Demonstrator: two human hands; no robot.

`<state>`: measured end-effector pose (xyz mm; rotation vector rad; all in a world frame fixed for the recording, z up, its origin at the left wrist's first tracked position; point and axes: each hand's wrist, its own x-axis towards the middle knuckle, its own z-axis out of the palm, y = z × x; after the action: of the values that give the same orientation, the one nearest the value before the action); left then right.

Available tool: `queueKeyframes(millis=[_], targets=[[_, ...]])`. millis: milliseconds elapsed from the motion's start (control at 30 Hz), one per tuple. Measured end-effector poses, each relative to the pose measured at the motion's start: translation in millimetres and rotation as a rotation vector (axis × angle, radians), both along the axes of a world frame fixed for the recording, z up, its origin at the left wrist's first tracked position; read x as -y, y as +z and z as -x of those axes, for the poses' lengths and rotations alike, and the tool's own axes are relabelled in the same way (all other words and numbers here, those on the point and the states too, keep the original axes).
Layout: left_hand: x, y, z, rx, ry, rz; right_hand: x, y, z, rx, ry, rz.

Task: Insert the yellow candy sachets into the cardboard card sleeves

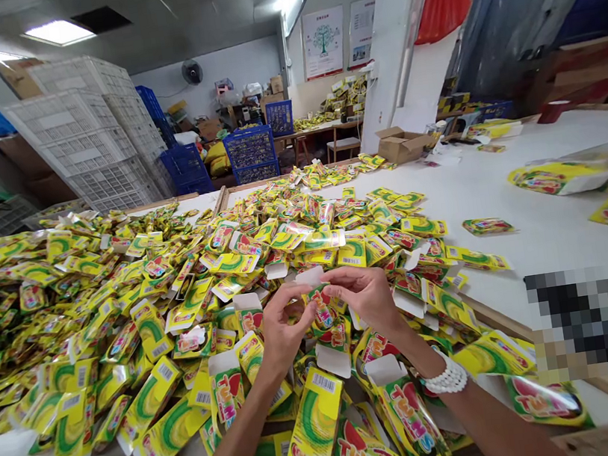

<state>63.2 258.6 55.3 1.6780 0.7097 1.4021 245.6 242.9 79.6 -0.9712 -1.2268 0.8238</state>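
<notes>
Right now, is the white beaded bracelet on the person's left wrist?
No, the white beaded bracelet is around the wrist of the right hand.

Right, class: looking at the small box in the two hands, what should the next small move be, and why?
Probably fold the white flap down and tuck it in: it seems to stand up at the top of the box, which the left hand and right hand hold between them, fingers near that flap.
</notes>
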Motion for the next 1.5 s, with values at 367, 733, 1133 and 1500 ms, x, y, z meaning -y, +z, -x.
queueKeyframes(millis=[367,733,1133,1500], targets=[[-2,-4.7,-5,0.084,0.054,0.103,4,11.1,-1,-0.038,0.070,0.098],[0,-8.0,-5,-0.003,0.045,0.099,3,13.7,-7,-0.051,0.034,0.174],[3,-3.1,-6,-0.109,0.058,0.113,1,9.8,-12,-0.025,0.070,0.210],[4,-5.0,-10,-0.118,0.040,0.067,1,15.7,-26,0.063,0.231,0.237]])
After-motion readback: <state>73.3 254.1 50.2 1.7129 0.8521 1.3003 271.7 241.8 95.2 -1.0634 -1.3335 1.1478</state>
